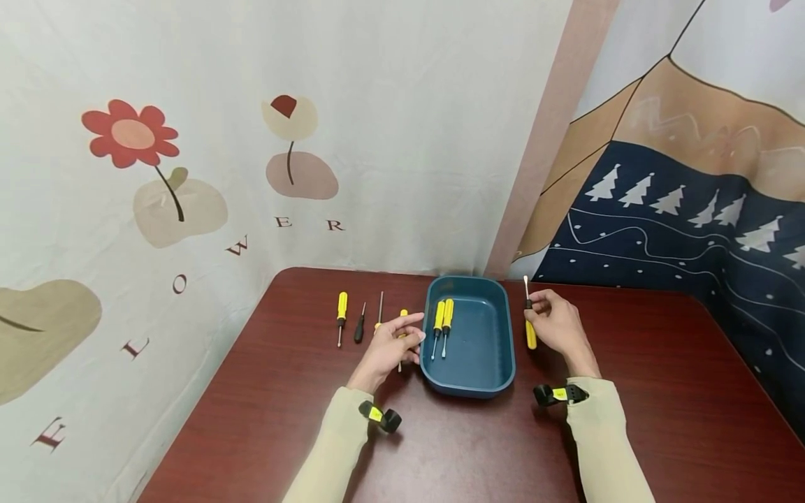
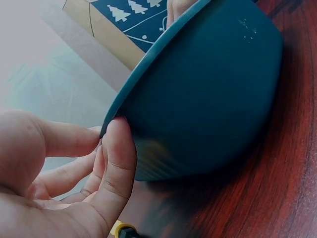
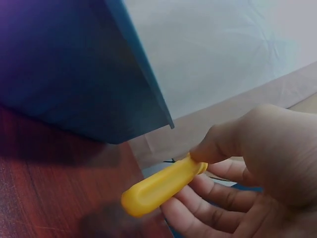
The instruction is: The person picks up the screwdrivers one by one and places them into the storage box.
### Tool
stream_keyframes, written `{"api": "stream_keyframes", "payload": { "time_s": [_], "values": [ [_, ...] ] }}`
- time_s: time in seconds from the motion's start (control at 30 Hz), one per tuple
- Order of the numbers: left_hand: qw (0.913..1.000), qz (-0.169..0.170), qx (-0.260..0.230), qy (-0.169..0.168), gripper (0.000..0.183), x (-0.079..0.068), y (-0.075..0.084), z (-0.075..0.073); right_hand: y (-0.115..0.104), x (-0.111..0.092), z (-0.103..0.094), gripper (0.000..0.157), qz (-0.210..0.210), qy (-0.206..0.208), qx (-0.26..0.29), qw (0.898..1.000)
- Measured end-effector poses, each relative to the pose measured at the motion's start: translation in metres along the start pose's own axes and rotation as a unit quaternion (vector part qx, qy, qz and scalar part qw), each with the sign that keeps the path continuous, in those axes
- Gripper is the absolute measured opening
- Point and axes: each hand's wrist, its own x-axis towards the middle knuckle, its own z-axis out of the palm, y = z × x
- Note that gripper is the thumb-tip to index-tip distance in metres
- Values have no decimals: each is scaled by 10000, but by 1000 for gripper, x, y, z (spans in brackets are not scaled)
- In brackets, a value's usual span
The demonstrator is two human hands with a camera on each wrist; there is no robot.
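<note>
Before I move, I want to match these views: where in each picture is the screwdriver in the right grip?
Head: right of centre, the screwdriver is in the right grip.
Left wrist: not visible.
Right wrist: below centre, yellow handle showing.
Shared landmark: the blue tub, in all three.

From above the tabletop [image 1: 465, 447], the head view looks forward and down. The left wrist view, close and tilted, faces the outer wall of the bin [image 2: 213, 89] past the left fingers [image 2: 119, 148]; the right wrist view, also close and tilted, faces its opposite side past a screwdriver [image 3: 163, 186]. All three share bin and tabletop.
</note>
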Motion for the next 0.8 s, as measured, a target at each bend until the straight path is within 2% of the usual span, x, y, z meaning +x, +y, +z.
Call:
{"api": "stream_keyframes", "payload": {
  "time_s": [0.27,0.47,0.63,0.8],
  "values": [
    [10000,-9,0,24,47,1,1,1,-5,-1,-3,28,-307,412,197,9985],
    [10000,-30,14,25,47,0,2,1,-9,-3,-6,30,-292,642,411,9967],
    [10000,27,19,18,47,-1,2,1,-12,-3,-7,32,-146,452,976,9941],
    [10000,9,30,10,48,4,-2,-1,-17,-4,-3,37,-19,240,1638,9862]
  ]
}}
